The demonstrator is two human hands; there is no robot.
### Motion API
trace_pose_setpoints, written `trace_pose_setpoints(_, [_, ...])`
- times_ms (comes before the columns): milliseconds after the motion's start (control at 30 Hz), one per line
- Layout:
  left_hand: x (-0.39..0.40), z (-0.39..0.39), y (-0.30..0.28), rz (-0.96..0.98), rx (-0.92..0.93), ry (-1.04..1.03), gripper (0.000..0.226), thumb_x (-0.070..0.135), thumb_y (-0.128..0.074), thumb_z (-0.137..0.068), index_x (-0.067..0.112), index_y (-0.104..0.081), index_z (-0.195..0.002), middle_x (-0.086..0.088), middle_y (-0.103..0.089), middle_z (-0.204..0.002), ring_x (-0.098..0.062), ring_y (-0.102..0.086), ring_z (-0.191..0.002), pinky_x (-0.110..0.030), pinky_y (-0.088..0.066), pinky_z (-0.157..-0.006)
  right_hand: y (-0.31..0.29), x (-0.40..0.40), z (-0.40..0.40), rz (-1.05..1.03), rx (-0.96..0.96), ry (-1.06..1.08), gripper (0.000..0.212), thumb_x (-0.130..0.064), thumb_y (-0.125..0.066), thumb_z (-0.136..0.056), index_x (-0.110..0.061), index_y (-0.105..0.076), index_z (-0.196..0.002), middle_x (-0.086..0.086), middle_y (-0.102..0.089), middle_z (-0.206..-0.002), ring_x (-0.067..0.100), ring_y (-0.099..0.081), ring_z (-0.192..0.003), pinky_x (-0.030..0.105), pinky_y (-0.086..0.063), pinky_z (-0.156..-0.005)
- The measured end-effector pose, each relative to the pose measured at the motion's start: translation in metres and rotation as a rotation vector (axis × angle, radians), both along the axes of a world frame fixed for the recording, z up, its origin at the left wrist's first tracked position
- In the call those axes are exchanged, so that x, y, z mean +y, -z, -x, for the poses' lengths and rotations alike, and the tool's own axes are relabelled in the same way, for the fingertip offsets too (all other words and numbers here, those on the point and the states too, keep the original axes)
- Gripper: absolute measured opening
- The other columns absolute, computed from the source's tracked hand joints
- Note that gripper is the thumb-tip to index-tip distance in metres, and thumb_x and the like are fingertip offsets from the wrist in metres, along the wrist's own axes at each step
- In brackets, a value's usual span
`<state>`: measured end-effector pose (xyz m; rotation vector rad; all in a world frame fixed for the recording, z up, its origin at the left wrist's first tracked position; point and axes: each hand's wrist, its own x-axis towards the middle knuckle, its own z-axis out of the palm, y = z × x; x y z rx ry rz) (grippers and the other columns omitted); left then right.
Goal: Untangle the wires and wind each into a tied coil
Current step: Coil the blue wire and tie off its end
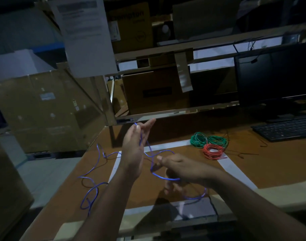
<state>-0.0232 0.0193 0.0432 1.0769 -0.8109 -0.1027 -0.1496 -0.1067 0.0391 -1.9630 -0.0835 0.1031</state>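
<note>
A long blue wire [94,171] runs in loose loops over the left part of the brown table [192,164] and up between both hands. My left hand [133,150] is raised with straight fingers, and the wire passes over its fingertips and down across the palm. Lower and to the right, my right hand [180,169] grips a loop of the same wire with curled fingers. Two green coils [209,140] and a red coil [213,151] lie wound on the table at the back right.
A black keyboard [286,129] and a dark monitor [274,79] stand at the far right. Cardboard boxes [44,108] fill the shelves behind and to the left. White tape strips [235,171] mark a rectangle on the table. The table's left edge drops to the floor.
</note>
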Motion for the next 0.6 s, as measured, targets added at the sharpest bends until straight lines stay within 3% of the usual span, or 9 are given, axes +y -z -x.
trace_pose_setpoints(67, [0.002, -0.006, 0.009, -0.28, -0.241, -0.167, 0.032, 0.016, -0.032, -0.113, 0.001, -0.06, -0.111, -0.008, -0.076, -0.119, -0.016, -0.067, -0.121, -0.037, -0.047, -0.107, -0.001, -0.001, 0.005, 0.07, -0.089, 0.01, 0.05, -0.049, -0.036, -0.107, -0.013, -0.07, -0.113, -0.003, -0.059, -0.068, 0.011, -0.05, -0.058, 0.021, -0.039, -0.053])
trace_pose_setpoints(167, [0.008, -0.012, 0.022, -0.573, -0.4, -0.249, 0.028, 0.022, -0.038, -0.113, 0.022, -0.066, -0.107, 0.003, -0.068, -0.08, -0.011, -0.068, -0.077, -0.034, -0.052, -0.072, -0.002, -0.008, -0.002, 0.102, -0.43, 0.12, 0.025, -0.027, -0.051, -0.106, -0.006, -0.064, -0.103, -0.013, -0.055, -0.077, -0.005, -0.049, -0.066, 0.013, -0.042, -0.062])
trace_pose_setpoints(233, [0.012, -0.005, 0.022, -0.575, -0.26, -0.124, 0.033, 0.024, -0.037, -0.113, 0.024, -0.07, -0.109, -0.007, -0.066, -0.076, -0.021, -0.067, -0.068, -0.032, -0.053, -0.061, -0.001, -0.017, -0.011, 0.003, -0.581, 0.25, 0.014, -0.021, -0.052, -0.105, -0.011, -0.06, -0.098, -0.014, -0.053, -0.076, 0.0, -0.047, -0.066, 0.018, -0.041, -0.06])
trace_pose_setpoints(333, [0.015, 0.013, 0.016, -0.558, -0.108, 0.058, 0.036, 0.025, -0.035, -0.113, 0.015, -0.069, -0.114, -0.008, -0.074, -0.093, -0.03, -0.065, -0.07, -0.023, -0.052, -0.057, 0.0, -0.024, -0.021, -0.134, -0.638, 0.337, 0.016, -0.024, -0.052, -0.105, -0.014, -0.057, -0.094, -0.009, -0.053, -0.074, 0.008, -0.046, -0.062, 0.025, -0.039, -0.055])
trace_pose_setpoints(433, [0.014, 0.02, 0.011, -0.524, -0.1, 0.188, 0.033, 0.031, -0.04, -0.11, 0.011, -0.066, -0.109, -0.007, -0.075, -0.106, -0.025, -0.065, -0.076, -0.034, -0.057, -0.061, -0.001, -0.014, -0.027, -0.196, -0.633, 0.297, 0.019, -0.023, -0.052, -0.105, -0.005, -0.056, -0.1, 0.008, -0.059, -0.087, 0.008, -0.062, -0.071, 0.019, -0.051, -0.062])
trace_pose_setpoints(533, [0.015, 0.018, 0.012, -0.409, 0.027, 0.239, 0.037, 0.027, -0.035, -0.109, 0.012, -0.064, -0.093, -0.017, -0.068, -0.077, -0.023, -0.056, -0.056, -0.031, -0.049, -0.054, -0.002, -0.01, -0.035, -0.126, -0.736, 0.414, 0.023, -0.028, -0.054, -0.105, -0.007, -0.056, -0.095, 0.003, -0.056, -0.081, -0.002, -0.05, -0.062, 0.013, -0.041, -0.057])
trace_pose_setpoints(600, [0.015, 0.017, 0.016, -0.304, 0.116, 0.304, 0.039, 0.023, -0.031, -0.109, 0.012, -0.064, -0.09, -0.007, -0.053, -0.056, -0.015, -0.042, -0.045, -0.026, -0.04, -0.05, -0.002, -0.014, -0.041, -0.113, -0.753, 0.489, 0.027, -0.033, -0.055, -0.104, -0.009, -0.057, -0.093, -0.001, -0.054, -0.077, 0.0, -0.046, -0.063, 0.021, -0.041, -0.059])
